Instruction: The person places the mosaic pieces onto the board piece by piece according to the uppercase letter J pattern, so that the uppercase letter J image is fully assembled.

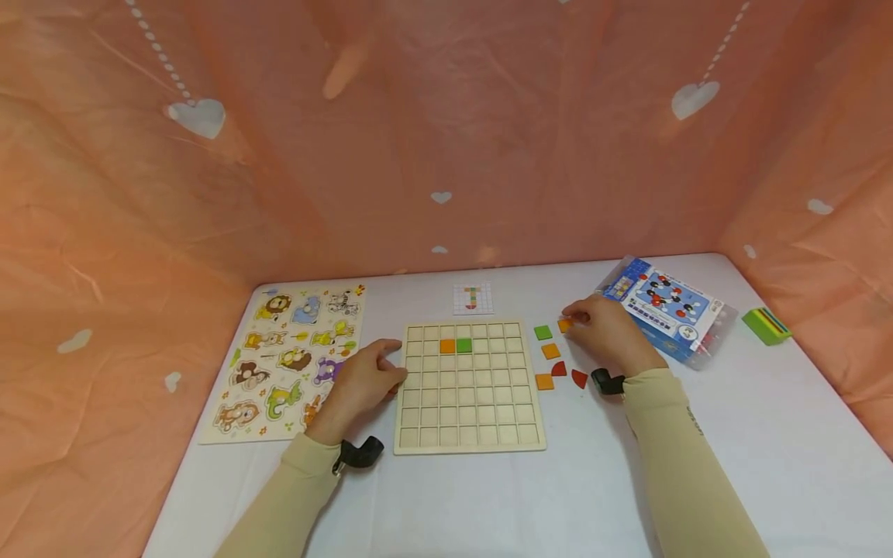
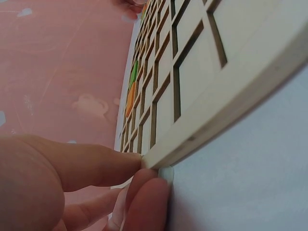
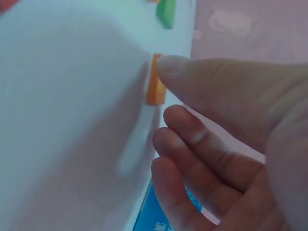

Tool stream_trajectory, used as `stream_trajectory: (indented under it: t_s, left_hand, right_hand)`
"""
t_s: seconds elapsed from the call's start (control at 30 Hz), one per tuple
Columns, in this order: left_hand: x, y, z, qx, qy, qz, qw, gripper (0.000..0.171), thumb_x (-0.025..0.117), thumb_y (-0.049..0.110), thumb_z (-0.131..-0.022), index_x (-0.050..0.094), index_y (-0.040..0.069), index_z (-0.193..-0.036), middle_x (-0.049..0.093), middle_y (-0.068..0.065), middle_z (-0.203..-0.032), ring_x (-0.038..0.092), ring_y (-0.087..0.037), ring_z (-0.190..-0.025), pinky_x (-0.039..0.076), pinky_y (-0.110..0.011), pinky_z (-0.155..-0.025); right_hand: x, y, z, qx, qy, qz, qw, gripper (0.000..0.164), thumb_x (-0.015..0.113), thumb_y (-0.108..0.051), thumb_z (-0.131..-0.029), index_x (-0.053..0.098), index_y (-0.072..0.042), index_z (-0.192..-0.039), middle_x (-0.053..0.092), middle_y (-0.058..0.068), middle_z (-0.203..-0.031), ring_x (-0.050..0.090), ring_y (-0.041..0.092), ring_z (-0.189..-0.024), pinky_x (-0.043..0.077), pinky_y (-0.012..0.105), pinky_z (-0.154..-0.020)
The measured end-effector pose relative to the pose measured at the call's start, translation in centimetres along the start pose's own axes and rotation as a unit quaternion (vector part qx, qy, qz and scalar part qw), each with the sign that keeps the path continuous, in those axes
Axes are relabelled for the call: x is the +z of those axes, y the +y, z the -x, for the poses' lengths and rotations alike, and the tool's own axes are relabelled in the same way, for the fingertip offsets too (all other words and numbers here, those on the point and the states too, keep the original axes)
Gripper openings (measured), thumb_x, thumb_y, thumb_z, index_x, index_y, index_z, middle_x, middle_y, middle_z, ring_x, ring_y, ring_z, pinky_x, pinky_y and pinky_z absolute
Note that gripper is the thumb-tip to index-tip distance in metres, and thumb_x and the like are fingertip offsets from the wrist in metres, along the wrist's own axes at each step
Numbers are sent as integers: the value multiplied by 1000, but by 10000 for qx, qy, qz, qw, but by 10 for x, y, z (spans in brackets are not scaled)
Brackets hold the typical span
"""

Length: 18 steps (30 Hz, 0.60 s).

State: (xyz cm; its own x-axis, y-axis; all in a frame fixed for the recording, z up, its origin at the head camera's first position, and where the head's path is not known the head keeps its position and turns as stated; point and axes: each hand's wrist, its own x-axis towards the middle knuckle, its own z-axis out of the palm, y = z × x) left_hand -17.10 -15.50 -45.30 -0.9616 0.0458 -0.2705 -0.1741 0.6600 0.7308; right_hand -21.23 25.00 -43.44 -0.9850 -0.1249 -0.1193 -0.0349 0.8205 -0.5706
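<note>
A pale wooden grid board lies in the middle of the table. One orange tile and one green tile sit side by side in its second row. At the board's left edge is my left hand, thumb and fingertips holding the rim in the left wrist view. Right of the board, my right hand is over another orange tile. Its thumb touches that tile, while the other visible fingers are bent and apart from it. A small pattern card with a coloured shape lies behind the board.
Loose green, orange and red tiles lie right of the board. An animal puzzle board is at left. A bagged molecule-model kit and a striped green block stand at right. Fabric walls surround the table.
</note>
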Motion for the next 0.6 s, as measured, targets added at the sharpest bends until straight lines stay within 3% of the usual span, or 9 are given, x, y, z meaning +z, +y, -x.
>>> stream_trajectory:
  t_s: [0.6]
  left_hand:
    - [-1,1,0,91,41,8,9999,57,75,16,-97,59,9,-152,74,-5,-88,68,-14,-68,54,-27,-65]
  right_hand:
    - [2,6,-1,164,-115,4,9998,26,70,-17,-104,77,-7,-126,68,18,-128,61,37,-119,50,59,-110]
